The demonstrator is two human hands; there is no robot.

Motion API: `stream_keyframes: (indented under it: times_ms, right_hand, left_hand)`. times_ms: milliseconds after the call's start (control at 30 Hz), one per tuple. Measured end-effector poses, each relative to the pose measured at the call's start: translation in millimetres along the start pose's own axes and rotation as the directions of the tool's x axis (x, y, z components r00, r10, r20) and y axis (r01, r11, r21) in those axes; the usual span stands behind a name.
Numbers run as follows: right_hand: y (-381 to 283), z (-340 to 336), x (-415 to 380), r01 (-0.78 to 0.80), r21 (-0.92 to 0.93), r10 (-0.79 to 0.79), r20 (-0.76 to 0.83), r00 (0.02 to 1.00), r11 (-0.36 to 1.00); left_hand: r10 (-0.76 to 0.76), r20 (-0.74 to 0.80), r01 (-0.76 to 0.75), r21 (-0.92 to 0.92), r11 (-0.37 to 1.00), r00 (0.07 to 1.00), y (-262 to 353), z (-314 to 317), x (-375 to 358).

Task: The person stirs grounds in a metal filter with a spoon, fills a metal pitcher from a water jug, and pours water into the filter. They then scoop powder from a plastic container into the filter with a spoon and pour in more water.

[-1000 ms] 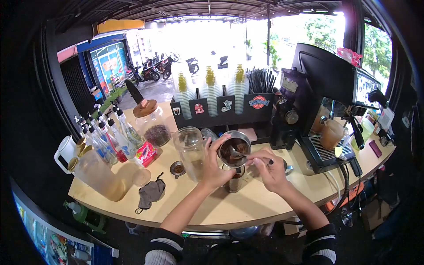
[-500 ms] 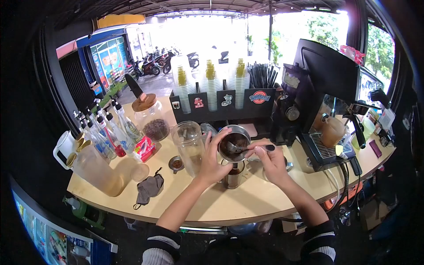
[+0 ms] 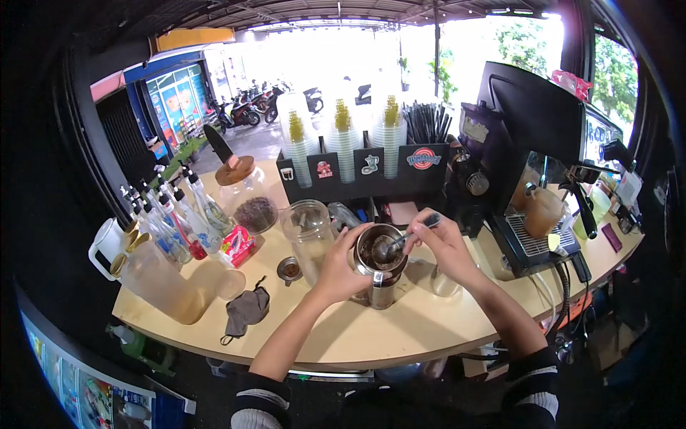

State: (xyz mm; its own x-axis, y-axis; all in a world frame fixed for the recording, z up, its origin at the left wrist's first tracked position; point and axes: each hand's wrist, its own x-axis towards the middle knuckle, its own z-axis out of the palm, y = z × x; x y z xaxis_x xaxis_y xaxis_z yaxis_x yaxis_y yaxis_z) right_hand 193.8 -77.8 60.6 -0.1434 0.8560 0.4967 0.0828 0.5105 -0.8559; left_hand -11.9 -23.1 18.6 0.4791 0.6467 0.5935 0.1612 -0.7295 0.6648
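Note:
My left hand (image 3: pixel 344 267) is wrapped round a metal cup (image 3: pixel 371 233), its mouth tipped toward me. Dark brown contents show inside. My right hand (image 3: pixel 441 247) pinches the handle of a spoon (image 3: pixel 389 248), whose bowl is inside the cup. Directly beneath the cup, and partly hidden by it, stands a glass (image 3: pixel 386 297) on the counter. Left of my left hand is a tall clear plastic jar (image 3: pixel 306 236). A small strainer (image 3: pixel 289 269) with brown grounds lies beside that jar.
A wooden counter (image 3: pixel 321 347) carries several pump bottles (image 3: pixel 175 222), a frosted pitcher (image 3: pixel 153 279), a grey face mask (image 3: pixel 247 312) and a jar of beans (image 3: pixel 255 214). Behind is a black holder (image 3: pixel 343 187) with cups and straws. An espresso machine (image 3: pixel 532 247) stands right.
Both hands and the cup have come slightly lower and nearer, with the cup's handle now showing at the front. The spoon has swung more upright, its handle rising to the right.

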Motion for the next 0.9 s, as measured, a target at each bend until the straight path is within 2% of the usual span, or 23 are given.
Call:
stream_keyframes:
  times_ms: [67, 200, 333, 433, 467, 500, 533, 567, 633, 700, 733, 767, 833, 867, 900]
  right_hand:
    - [2.9, 2.9, -1.9, -0.026, -0.006, 0.026, -0.001, 1.0, 1.0]
    - [6.3, 6.8, -0.9, -0.093, 0.021, 0.093, 0.015, 0.996, 0.995]
    - [12.5, 6.9, -5.4, -0.097, 0.036, 0.097, 0.007, 0.995, 0.995]
    - [15.8, 7.2, -5.8, -0.091, 0.053, 0.091, -0.004, 0.996, 0.994]
    - [16.2, 7.2, -5.7, -0.093, 0.057, 0.094, -0.005, 0.996, 0.994]
    - [15.9, 7.7, -5.3, -0.085, 0.036, 0.085, 0.004, 0.996, 0.996]
    - [15.4, 8.5, -5.3, -0.078, 0.017, 0.078, 0.014, 0.997, 0.997]
    - [14.2, 8.6, -4.9, -0.082, 0.022, 0.082, 0.016, 0.997, 0.996]
    - [11.3, 8.8, -2.2, -0.06, -0.095, 0.061, 0.014, 0.998, 0.994]
    - [3.1, 11.1, 0.1, -0.042, -0.164, 0.048, 0.031, 0.998, 0.986]
    - [-0.4, 12.3, 1.5, -0.021, -0.236, 0.032, 0.046, 0.998, 0.971]
    - [-2.9, 14.6, 3.2, -0.022, -0.241, 0.032, 0.04, 0.999, 0.97]
    - [-7.9, 20.6, 5.4, 0.103, -0.31, -0.089, 0.058, 0.994, 0.945]
    - [-7.6, 20.8, 5.9, 0.118, -0.317, -0.098, 0.081, 0.992, 0.941]
    - [-9.7, 20.0, 4.0, 0.112, -0.323, -0.09, 0.081, 0.993, 0.94]
  left_hand:
    - [-0.089, -0.002, 0.088, -0.087, 0.992, 0.996, -3.7, 4.8, -2.9]
    - [-0.16, 0.033, 0.163, -0.121, 0.979, 0.987, -9.2, 10.4, -8.7]
    - [-0.166, 0.067, 0.173, -0.121, 0.978, 0.984, -7.2, 11.4, -9.7]
    - [-0.169, 0.102, 0.186, -0.189, 0.964, 0.98, -11.7, 12.1, -10.6]
    - [-0.169, 0.118, 0.195, -0.266, 0.944, 0.979, -13.9, 12.4, -11.9]
    - [-0.168, 0.135, 0.205, -0.34, 0.918, 0.977, -15.8, 11.7, -13.4]
    - [-0.175, 0.138, 0.213, -0.338, 0.917, 0.975, -18.0, 6.5, -14.8]
    - [-0.121, 0.188, 0.181, -0.342, 0.922, 0.975, -21.5, -3.3, -15.0]
    - [-0.075, 0.234, 0.155, -0.345, 0.926, 0.969, -23.1, -21.5, -13.7]
    - [-0.154, 0.149, 0.194, -0.314, 0.93, 0.977, -6.8, -37.4, -10.3]
    - [-0.087, 0.074, 0.096, -0.139, 0.986, 0.993, 7.2, -39.5, -5.2]
    - [-0.081, 0.078, 0.092, -0.143, 0.985, 0.994, 22.7, -38.8, -0.3]
    - [-0.113, 0.198, 0.094, 0.103, 0.99, 0.974, 46.7, -29.2, 6.4]
    - [-0.041, 0.173, 0.015, 0.148, 0.989, 0.984, 47.7, -20.5, 7.9]
    - [-0.041, 0.173, 0.017, 0.139, 0.99, 0.984, 44.8, -15.1, 9.6]
